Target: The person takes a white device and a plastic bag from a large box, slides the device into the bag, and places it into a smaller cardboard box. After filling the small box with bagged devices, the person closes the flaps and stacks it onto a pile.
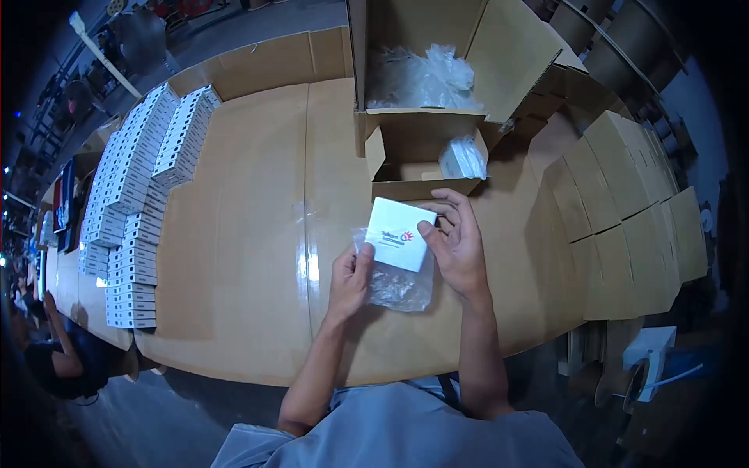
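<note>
A white square box with a small red logo and dark print is held between my two hands over the cardboard-covered table. My left hand grips its lower left corner together with a clear plastic bag, which hangs below the box. On the right edge, my right hand has its thumb on the box face and its fingers behind. Just beyond my hands stands an open brown carton, with a plastic-wrapped white item inside at its right end.
Stacks of small white boxes stand at the left. A large carton holding clear plastic bags is at the back. Brown cartons stand at the right. Another person's arm shows at the far left.
</note>
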Demonstrator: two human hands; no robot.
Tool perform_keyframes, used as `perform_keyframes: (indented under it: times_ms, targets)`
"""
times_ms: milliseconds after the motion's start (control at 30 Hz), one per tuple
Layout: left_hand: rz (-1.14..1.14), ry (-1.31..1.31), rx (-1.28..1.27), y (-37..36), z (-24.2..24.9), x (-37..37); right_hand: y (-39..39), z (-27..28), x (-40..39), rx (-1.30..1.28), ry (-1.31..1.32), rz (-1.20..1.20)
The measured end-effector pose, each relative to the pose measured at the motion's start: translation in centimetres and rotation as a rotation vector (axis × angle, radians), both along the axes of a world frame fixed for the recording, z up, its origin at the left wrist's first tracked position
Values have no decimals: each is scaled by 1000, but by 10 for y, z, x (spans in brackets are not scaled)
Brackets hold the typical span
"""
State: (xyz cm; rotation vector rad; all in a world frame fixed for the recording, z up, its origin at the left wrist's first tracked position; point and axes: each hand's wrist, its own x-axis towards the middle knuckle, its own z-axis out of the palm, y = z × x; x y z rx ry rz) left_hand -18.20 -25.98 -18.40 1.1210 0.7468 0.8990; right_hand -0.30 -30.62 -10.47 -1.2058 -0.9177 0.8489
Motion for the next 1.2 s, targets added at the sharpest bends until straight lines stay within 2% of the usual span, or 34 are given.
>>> perform_keyframes:
  times_ms: [100,233,333,433,633,733,933,967,1100,1200]
  targets:
    - [101,-61,-8,5,-7,0,-10,-22,1,12,197,15]
    - [116,11,42,9,-1,-6,-20,-43,-13,-43,254,-42]
    - [117,-14,64,14,6,-9,-22,-53,-10,20,248,-39]
    - [91,146,121,13,17,-14,-24,-53,-5,-8,247,15]
    - [186,83,337,9,34,-1,-22,-54,-5,113,183,15]
    - [224,59,338,6,27,4,-20,-59,-4,191,276,64]
    - [155,-9,217,-1,34,0,-22,-62,5,134,154,102]
    - [161,-13,207,0,31,0,-23,-59,3,125,299,119]
    - [141,-13,154,-1,36,1,-24,-40,-13,20,91,106]
    - [126,-43,145,1,33,3,-25,-59,-7,-33,68,110]
